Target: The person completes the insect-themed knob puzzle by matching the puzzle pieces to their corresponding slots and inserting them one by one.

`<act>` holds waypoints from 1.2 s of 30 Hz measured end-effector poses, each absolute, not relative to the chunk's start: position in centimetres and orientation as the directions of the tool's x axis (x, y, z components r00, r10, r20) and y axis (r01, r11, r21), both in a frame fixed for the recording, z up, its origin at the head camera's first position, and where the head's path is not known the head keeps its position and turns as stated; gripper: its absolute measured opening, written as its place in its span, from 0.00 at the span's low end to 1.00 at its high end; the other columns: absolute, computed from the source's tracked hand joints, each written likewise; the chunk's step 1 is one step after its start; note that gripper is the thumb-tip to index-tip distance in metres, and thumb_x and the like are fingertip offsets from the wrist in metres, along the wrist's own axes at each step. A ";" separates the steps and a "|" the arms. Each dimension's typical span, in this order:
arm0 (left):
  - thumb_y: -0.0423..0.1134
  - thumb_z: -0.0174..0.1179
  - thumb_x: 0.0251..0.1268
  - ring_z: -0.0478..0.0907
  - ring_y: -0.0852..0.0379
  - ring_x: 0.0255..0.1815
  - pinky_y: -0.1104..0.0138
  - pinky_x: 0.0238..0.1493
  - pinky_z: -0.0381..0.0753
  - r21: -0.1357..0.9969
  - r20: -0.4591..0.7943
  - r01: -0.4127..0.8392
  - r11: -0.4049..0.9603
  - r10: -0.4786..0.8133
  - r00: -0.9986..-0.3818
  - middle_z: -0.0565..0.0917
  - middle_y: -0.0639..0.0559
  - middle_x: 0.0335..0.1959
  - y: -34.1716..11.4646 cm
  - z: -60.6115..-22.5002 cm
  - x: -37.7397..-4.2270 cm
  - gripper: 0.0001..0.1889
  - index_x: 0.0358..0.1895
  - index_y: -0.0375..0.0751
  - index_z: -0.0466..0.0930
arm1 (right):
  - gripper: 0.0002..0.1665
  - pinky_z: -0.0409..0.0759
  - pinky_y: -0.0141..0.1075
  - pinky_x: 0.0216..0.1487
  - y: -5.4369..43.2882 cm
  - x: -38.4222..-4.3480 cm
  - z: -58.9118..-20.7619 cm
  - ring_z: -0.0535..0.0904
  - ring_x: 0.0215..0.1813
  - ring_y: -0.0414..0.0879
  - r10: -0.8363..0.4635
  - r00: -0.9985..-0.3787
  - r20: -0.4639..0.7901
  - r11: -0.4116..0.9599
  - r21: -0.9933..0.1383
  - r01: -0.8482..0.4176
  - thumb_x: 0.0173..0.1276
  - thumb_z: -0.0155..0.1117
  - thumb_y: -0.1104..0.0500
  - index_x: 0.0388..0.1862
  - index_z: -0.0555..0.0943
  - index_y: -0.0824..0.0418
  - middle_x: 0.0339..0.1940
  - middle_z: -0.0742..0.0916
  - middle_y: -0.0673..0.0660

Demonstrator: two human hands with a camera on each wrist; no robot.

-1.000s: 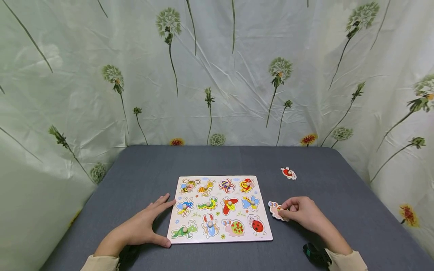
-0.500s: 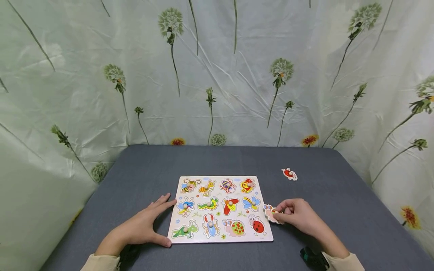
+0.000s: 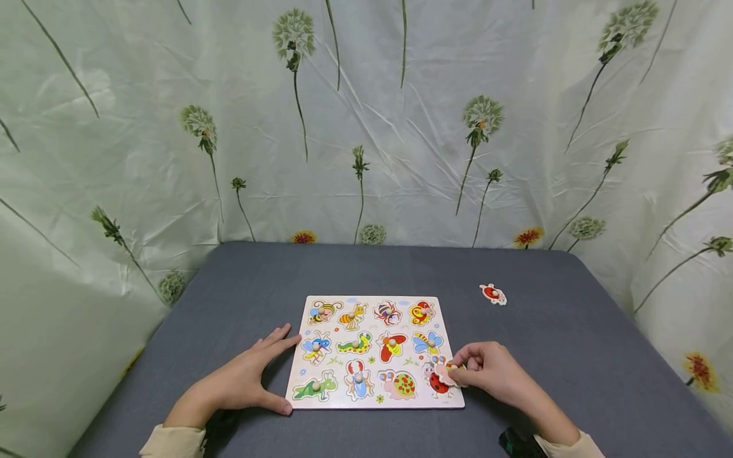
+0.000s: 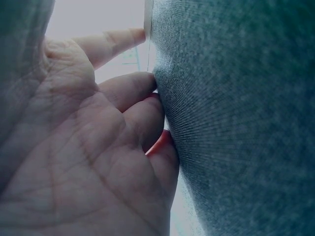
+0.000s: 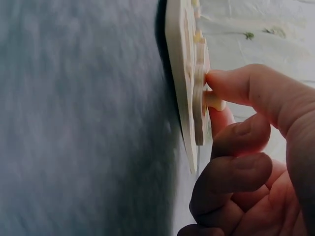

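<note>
A wooden insect peg puzzle board (image 3: 375, 408) lies flat on the table. My left hand (image 3: 240, 378) rests along its left edge, fingers spread, fingertips and thumb touching the rim; the left wrist view shows the palm and fingers (image 4: 133, 91) beside the board. With thumb and finger, my right hand (image 3: 495, 375) pinches the small knob (image 5: 214, 101) of a snail puzzle piece (image 3: 441, 370). That piece hovers just over the board's lower right corner, partly covering the printed ladybug (image 3: 438, 385). Left of it is the printed snail (image 3: 399, 385), which bears no knob.
Beyond the board to the right, a red ladybug puzzle piece (image 3: 494, 294) with a knob lies on the dark grey table (image 3: 550, 331). Several knobbed insect pieces sit in the board's other recesses. A flower-patterned curtain (image 3: 401, 127) hangs behind the table.
From the table right of the board, the right hand has carried the snail piece leftward, over the board's corner. The left hand has stayed at the left edge.
</note>
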State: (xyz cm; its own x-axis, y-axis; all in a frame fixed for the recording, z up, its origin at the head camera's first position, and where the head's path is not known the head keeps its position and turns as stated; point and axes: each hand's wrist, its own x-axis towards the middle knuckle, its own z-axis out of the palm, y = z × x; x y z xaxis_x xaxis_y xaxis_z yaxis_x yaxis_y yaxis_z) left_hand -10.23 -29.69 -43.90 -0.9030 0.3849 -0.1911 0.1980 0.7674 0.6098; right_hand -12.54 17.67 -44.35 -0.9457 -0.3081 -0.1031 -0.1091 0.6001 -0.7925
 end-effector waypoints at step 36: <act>0.64 0.87 0.40 0.47 0.26 0.89 0.24 0.79 0.52 0.603 -0.210 0.178 0.778 0.370 -0.905 0.52 0.38 0.90 -29.6 -43.8 -10.1 0.66 0.86 0.53 0.61 | 0.07 0.62 0.25 0.21 10.7 -12.8 -43.2 0.67 0.18 0.30 -0.533 -0.844 -0.056 0.598 -0.731 -0.329 0.58 0.80 0.56 0.28 0.86 0.50 0.15 0.74 0.40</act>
State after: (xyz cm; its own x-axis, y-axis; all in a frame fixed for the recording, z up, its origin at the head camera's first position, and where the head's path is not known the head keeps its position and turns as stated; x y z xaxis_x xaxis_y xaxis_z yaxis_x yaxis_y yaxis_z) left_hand -10.14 -29.61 -43.78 -0.9052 0.3698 -0.2096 0.1780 0.7775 0.6031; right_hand -12.84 10.71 -43.17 -0.8444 -0.5328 -0.0556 -0.3289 0.5976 -0.7313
